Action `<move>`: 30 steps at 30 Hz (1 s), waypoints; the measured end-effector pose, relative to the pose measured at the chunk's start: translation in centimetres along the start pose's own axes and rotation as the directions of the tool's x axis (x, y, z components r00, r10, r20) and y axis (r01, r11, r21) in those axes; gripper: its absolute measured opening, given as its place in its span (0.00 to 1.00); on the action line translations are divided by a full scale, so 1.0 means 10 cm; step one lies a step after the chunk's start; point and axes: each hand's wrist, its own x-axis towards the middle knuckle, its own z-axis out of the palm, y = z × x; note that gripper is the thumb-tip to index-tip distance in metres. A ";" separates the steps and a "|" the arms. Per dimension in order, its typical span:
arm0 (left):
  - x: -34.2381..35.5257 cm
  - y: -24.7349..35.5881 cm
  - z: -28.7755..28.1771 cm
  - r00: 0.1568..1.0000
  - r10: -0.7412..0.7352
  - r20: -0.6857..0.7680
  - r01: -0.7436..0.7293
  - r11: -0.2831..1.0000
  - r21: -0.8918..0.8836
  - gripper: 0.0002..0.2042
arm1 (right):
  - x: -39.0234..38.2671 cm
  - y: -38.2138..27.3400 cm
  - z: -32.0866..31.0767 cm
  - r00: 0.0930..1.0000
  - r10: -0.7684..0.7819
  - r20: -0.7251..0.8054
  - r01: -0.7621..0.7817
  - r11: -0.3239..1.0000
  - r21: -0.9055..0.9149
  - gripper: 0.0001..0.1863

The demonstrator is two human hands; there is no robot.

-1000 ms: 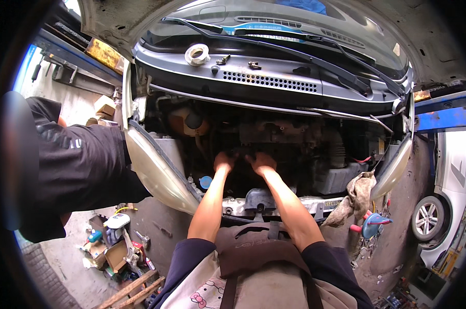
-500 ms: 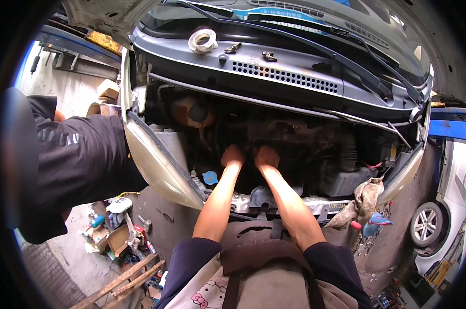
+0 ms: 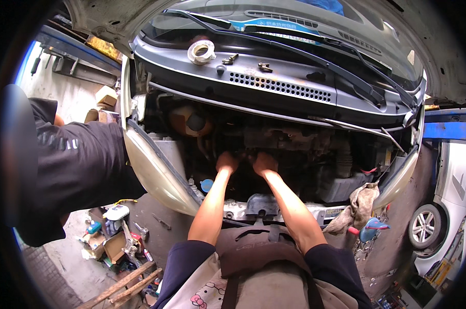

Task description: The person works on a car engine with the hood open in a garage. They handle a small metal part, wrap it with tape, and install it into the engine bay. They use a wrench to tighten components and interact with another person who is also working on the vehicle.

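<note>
Both my hands reach into the dark engine bay (image 3: 289, 136) of a car with its hood raised. My left hand (image 3: 227, 162) has its fingers curled at a dark part I cannot make out; my right hand (image 3: 265, 164) is closed beside it on the same shadowed area, fingertips hidden. An orange-brown reservoir (image 3: 186, 122) with a dark cap is above and left of them, a blue cap (image 3: 207, 185) below left. Ribbed hose (image 3: 344, 162) runs at the right. A dirty rag (image 3: 357, 203) drapes over the front edge at the right.
A co-worker (image 3: 75, 162) in dark clothing is close at left. A tape roll (image 3: 201, 52) and small metal parts (image 3: 230, 59) lie on the cowl. Tools and boxes (image 3: 114, 239) clutter the floor by wooden bars (image 3: 119, 291). A white car (image 3: 446, 185) and blue lift beam (image 3: 446, 131) are at right.
The view has shifted slightly back and forth, with the surroundings moving in the picture. My hands have stayed in the same spot in the engine bay, with small finger movement.
</note>
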 end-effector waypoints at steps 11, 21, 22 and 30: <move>-0.07 -0.04 0.03 0.999 -0.006 -0.043 0.001 0.994 -0.111 0.30 | -0.04 0.03 0.00 0.999 0.015 -0.033 -0.015 1.000 0.002 0.25; -0.17 0.10 -0.03 0.993 -0.114 -0.020 0.113 0.993 -0.031 0.28 | -0.13 -0.12 -0.06 0.996 0.037 -0.080 -0.039 0.999 -0.021 0.24; -0.18 0.12 -0.02 0.991 -0.129 -0.036 0.128 0.991 -0.026 0.28 | -0.11 -0.10 -0.04 0.996 0.025 -0.087 -0.026 1.000 -0.016 0.23; -0.24 0.16 0.05 0.990 -0.131 -0.060 0.129 0.991 -0.048 0.28 | -0.04 -0.03 0.06 0.995 0.055 -0.079 -0.060 0.996 -0.063 0.22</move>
